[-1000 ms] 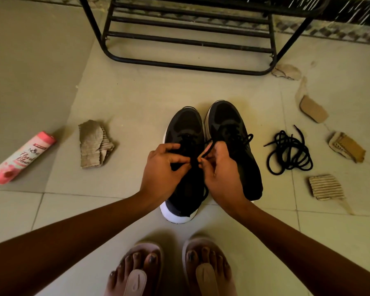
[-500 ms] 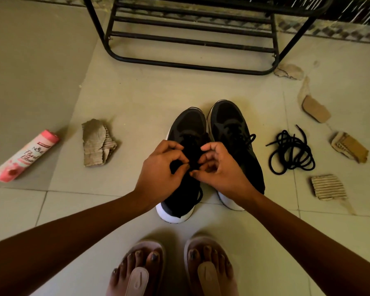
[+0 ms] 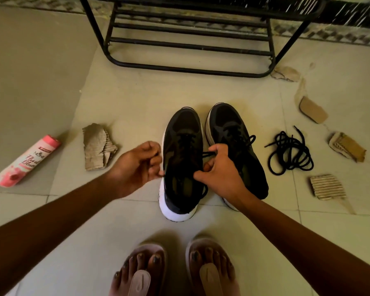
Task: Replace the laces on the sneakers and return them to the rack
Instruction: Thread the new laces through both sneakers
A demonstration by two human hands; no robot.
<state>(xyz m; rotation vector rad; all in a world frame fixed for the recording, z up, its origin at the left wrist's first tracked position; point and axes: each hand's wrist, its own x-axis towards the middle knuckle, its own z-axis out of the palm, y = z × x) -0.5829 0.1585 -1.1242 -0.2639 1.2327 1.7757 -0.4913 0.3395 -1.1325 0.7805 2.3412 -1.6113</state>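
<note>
Left hand (image 3: 137, 167) and right hand (image 3: 221, 170) each pinch the thin black lace (image 3: 208, 154), spread apart, probably to tighten the knot on the black white-soled sneaker (image 3: 183, 133).

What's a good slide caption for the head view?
Left hand and right hand each grip a lace end over one black sneaker; loose laces lie alongside.

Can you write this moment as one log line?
nearer sneaker: on floor | left hand: pinches lace | right hand: pinches lace | loose laces: on floor

Blk sneakers (image 3: 183, 159) w/ white soles, blk laces (image 3: 291, 154), pink bottle (image 3: 28, 160).
</note>
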